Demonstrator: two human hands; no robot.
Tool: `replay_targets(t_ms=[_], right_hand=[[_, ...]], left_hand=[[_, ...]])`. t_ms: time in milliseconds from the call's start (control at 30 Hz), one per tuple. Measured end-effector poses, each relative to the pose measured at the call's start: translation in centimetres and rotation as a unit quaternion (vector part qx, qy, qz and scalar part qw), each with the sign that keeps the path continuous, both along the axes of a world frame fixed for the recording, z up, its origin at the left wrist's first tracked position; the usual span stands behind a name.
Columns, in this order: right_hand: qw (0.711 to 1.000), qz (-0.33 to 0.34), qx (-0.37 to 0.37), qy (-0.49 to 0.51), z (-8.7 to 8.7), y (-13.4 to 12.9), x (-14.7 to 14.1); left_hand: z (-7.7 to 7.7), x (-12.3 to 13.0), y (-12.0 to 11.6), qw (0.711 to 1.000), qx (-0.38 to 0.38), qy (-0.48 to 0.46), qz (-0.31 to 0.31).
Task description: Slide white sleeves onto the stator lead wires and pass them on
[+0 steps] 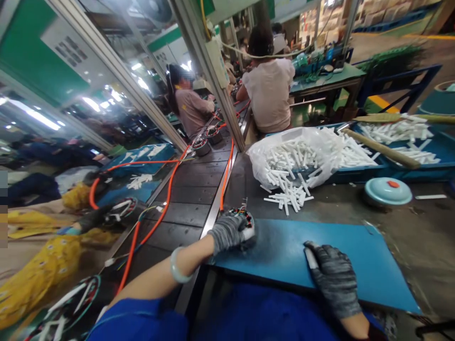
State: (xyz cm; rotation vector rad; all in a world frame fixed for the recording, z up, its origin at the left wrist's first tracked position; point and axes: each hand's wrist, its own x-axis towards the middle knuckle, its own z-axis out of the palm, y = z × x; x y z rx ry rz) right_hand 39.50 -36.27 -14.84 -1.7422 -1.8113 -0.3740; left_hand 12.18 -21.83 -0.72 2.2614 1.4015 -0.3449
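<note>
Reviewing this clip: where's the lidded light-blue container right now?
In the head view it sits right of centre on the dark bench, in front of the blue trays of white pieces and beyond the blue mat.

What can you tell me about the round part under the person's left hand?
The round part looks like a short, dark drum, seemingly metal, with red and green details and thin wires around its top. It sits top up at the left end of the blue mat, near the conveyor. The gloved left hand grips it, hiding much of its side.
</note>
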Motion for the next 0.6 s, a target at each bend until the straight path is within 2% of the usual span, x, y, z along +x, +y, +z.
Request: replay_targets(t_ms=[67,133,200,233,300,400,500,600], right_hand=[[0.999,0.009,-0.020,0.025,0.3,0.1,0.1],[0.998,0.022,-0.025,0.060,0.9,0.2,0.2],[0.994,0.041,-0.015,0.097,1.7,0.1,0.2],[0.992,0.053,-0.010,0.114,2.1,0.0,0.2],[0.986,0.091,-0.002,0.139,3.0,-0.4,0.1],[0.974,0.163,0.013,0.157,4.3,-0.9,-0.2],[0.958,0.240,0.024,0.155,5.4,-0.3,-0.8],[0.941,0.308,0.005,0.141,6.0,1.4,-1.4]], left_hand=[[0.7,0.8,-0.6,0.984,-0.115,-0.134,-0.017],[1.5,1.3,-0.6,0.935,-0.205,-0.282,-0.068],[2.0,1.5,-0.1,0.889,-0.213,-0.382,-0.134],[2.0,1.5,0.2,0.880,-0.188,-0.404,-0.164],[1.7,1.4,0.7,0.888,-0.103,-0.390,-0.220],[0.6,1.4,1.0,0.902,0.008,-0.309,-0.302],[-0.4,2.0,0.9,0.887,0.040,-0.272,-0.370],[-0.4,2.9,0.7,0.892,0.079,-0.222,-0.386]])
